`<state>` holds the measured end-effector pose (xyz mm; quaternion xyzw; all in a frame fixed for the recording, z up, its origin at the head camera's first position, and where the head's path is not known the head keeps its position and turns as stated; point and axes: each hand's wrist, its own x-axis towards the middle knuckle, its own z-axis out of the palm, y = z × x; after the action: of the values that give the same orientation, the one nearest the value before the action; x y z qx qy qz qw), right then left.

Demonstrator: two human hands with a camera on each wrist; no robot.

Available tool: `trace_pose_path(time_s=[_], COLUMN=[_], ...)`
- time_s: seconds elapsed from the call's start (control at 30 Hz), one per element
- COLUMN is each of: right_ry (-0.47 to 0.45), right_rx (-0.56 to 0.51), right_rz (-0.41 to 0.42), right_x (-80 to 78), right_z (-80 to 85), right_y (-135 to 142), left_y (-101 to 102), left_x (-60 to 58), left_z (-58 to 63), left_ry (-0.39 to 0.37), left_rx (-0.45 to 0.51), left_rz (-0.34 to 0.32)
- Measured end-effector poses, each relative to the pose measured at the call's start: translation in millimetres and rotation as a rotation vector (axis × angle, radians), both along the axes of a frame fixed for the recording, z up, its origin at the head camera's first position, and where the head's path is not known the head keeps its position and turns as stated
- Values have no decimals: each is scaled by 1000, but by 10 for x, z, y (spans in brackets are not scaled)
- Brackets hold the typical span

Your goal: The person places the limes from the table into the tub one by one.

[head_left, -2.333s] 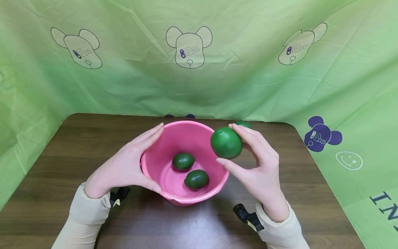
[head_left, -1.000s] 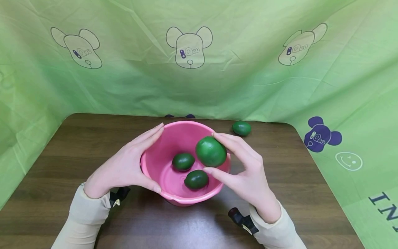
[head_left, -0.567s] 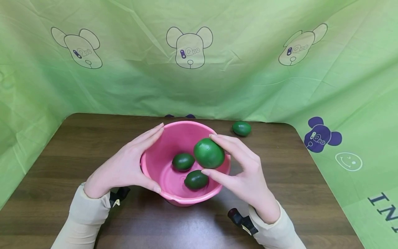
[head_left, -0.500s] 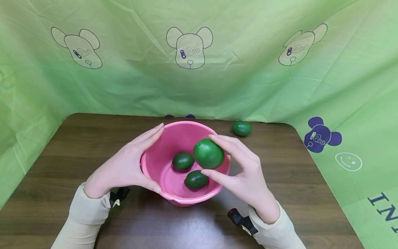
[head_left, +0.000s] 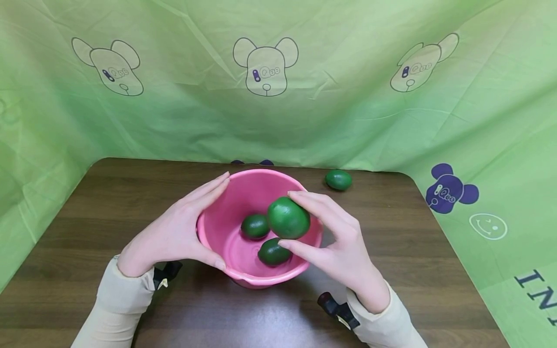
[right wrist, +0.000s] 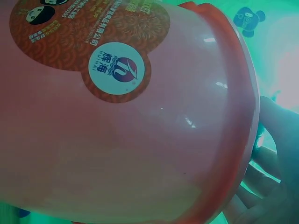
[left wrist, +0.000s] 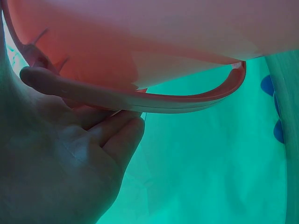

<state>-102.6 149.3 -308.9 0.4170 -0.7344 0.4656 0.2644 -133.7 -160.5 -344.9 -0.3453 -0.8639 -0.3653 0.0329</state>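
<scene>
A pink bucket [head_left: 235, 198] with two dark green limes inside, a farther lime [head_left: 254, 226] and a nearer lime [head_left: 271, 254], stands mid-table. My left hand [head_left: 171, 234] holds its left side, thumb at the front of the rim and fingers along the back. In the left wrist view the bucket's handle [left wrist: 140, 101] hangs down beside the palm. Between thumb and fingertips, my right hand [head_left: 337, 239] pinches another lime [head_left: 288, 218] over the right part of the bucket's mouth. That lime overlaps both lower ones in the head view.
One more lime [head_left: 338, 180] lies on the brown wooden table [head_left: 387, 232] behind and right of the bucket. A green printed curtain [head_left: 348, 116] encloses the table at the back and sides. The bucket's outer wall carries a red sticker [right wrist: 51, 39].
My right hand has carried its lime leftward and down, from beside the right rim to over the bucket's mouth. This uncovers the lime on the table. The left hand and bucket stay put.
</scene>
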Motion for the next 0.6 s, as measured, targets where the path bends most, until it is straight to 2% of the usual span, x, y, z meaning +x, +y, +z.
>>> trace_pose_path(time_s=[0.23,0.6], right_ry=[13,37], right_rx=[-6,9], right_rz=[16,51], right_x=[6,-33], right_z=[12,-60], right_y=[-24,4], left_y=[-1,1], left_x=[-5,-12], left_z=[8,-7], left_ry=[11,3], left_rx=[-8,-11], left_rz=[-1,4])
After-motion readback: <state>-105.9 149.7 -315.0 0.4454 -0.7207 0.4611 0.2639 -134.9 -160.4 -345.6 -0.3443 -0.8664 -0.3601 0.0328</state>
